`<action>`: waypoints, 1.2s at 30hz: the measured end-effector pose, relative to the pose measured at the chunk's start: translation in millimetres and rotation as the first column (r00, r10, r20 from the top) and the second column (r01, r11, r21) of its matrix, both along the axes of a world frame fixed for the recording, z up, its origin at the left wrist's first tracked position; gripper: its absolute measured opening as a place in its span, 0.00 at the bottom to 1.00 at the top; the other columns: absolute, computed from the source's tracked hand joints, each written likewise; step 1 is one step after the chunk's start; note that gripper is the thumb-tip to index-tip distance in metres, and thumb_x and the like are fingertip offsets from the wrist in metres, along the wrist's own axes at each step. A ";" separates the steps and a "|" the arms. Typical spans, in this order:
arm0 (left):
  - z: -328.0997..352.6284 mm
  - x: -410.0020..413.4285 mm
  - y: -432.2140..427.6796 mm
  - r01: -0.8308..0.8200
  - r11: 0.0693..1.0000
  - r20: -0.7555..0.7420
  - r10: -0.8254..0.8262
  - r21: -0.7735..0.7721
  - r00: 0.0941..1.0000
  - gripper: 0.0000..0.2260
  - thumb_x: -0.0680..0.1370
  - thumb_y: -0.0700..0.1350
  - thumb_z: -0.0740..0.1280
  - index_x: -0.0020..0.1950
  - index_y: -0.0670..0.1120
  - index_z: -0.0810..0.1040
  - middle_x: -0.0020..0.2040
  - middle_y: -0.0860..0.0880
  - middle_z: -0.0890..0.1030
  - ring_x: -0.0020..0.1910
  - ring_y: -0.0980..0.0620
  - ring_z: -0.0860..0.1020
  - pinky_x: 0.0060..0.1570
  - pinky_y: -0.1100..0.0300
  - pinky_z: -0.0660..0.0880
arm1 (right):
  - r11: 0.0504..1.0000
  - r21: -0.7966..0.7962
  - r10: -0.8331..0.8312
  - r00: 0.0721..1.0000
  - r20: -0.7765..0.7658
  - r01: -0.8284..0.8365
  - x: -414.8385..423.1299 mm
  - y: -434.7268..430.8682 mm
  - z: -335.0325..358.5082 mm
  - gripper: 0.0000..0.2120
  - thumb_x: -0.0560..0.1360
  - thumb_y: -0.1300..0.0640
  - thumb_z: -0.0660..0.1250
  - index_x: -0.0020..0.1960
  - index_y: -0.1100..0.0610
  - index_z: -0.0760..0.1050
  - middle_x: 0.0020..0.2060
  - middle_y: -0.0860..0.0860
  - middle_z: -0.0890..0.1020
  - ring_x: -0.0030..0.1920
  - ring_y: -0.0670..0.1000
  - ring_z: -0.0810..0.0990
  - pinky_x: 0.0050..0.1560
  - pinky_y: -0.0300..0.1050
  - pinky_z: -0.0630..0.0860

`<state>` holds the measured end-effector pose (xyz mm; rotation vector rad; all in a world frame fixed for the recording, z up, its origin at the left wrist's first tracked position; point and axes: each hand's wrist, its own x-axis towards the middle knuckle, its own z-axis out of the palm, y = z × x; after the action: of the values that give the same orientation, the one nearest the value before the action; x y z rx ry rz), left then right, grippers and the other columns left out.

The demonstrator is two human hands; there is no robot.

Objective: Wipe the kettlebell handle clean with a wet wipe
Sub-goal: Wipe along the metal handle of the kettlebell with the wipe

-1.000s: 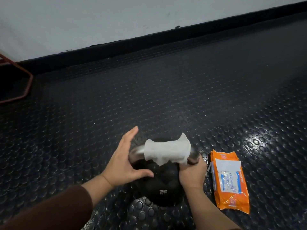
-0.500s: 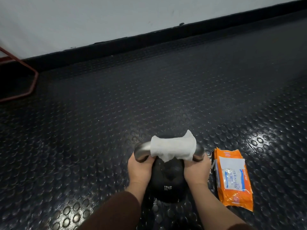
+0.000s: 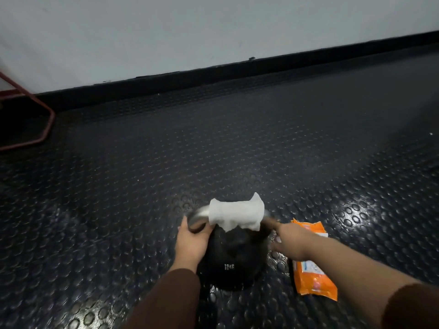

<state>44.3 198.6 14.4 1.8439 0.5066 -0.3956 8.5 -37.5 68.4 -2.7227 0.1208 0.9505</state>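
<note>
white wipe (image 3: 236,213): lying draped over the kettlebell handle (image 3: 199,213)
left hand (image 3: 192,242): gripping the handle's left end
right hand (image 3: 286,243): blurry, fingers spreading open, holding nothing

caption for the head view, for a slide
Wet wipe draped over the kettlebell handle, left hand holding its left end, right hand alongside.

Let go of the handle (image 3: 198,213) with the right hand (image 3: 288,243), now blurred and spread just right of the kettlebell (image 3: 231,257). Slipped the left hand (image 3: 192,243) down from under the handle, now cupping the kettlebell's left side.
</note>
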 end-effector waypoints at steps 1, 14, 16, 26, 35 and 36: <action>4.5 -0.6 0.8 -0.001 1.000 -0.034 0.001 0.026 0.999 0.34 0.60 0.67 0.73 0.61 0.55 0.73 0.59 0.49 0.79 0.57 0.46 0.78 0.59 0.47 0.75 | 0.988 -0.123 0.086 0.995 -0.042 -0.090 3.2 -1.8 12.4 0.16 0.77 0.54 0.62 0.63 0.56 0.72 0.56 0.56 0.81 0.49 0.54 0.78 0.44 0.44 0.72; 29.0 -4.3 -10.5 -0.179 0.971 -0.157 0.155 -0.159 0.975 0.20 0.71 0.47 0.75 0.60 0.43 0.76 0.50 0.44 0.82 0.46 0.45 0.80 0.44 0.55 0.76 | 0.969 0.244 -0.203 0.707 0.678 0.045 8.8 66.0 105.0 0.14 0.81 0.56 0.55 0.61 0.57 0.75 0.60 0.49 0.72 0.62 0.51 0.66 0.60 0.42 0.67; 26.4 -5.0 -11.9 -0.211 0.940 -0.150 0.175 -0.268 0.973 0.21 0.67 0.47 0.78 0.58 0.46 0.78 0.48 0.44 0.84 0.44 0.45 0.83 0.41 0.53 0.79 | 0.972 0.236 -0.172 0.742 0.648 0.020 14.0 84.6 100.0 0.16 0.82 0.49 0.53 0.59 0.56 0.74 0.58 0.50 0.73 0.61 0.52 0.66 0.62 0.44 0.67; 8.3 -2.0 -13.1 -0.269 0.898 -0.193 0.211 -0.349 0.958 0.12 0.66 0.41 0.77 0.48 0.50 0.82 0.44 0.44 0.86 0.44 0.42 0.84 0.48 0.41 0.80 | 0.995 -0.057 0.105 0.813 0.572 -0.088 24.6 98.4 61.4 0.23 0.82 0.43 0.43 0.55 0.54 0.73 0.48 0.52 0.80 0.50 0.57 0.79 0.45 0.50 0.68; 11.4 0.6 -17.3 -0.333 0.889 -0.201 0.280 -0.316 0.939 0.15 0.69 0.42 0.76 0.53 0.47 0.78 0.46 0.43 0.84 0.45 0.42 0.82 0.49 0.43 0.80 | 0.993 -0.019 0.113 0.849 0.516 -0.121 38.4 95.4 67.8 0.17 0.83 0.48 0.49 0.50 0.55 0.73 0.43 0.53 0.79 0.42 0.59 0.78 0.39 0.49 0.70; 10.5 -0.9 -16.3 -0.317 0.892 -0.175 0.274 -0.321 0.946 0.15 0.70 0.42 0.75 0.54 0.46 0.78 0.47 0.44 0.84 0.46 0.43 0.82 0.50 0.44 0.80 | 0.992 0.010 0.110 0.888 0.446 -0.128 43.0 92.8 69.8 0.21 0.82 0.45 0.47 0.43 0.56 0.72 0.40 0.53 0.78 0.42 0.59 0.77 0.40 0.49 0.69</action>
<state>43.4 182.4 24.8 1.3811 0.7448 -0.3670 51.5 55.3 138.2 -2.8551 -0.1522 0.3254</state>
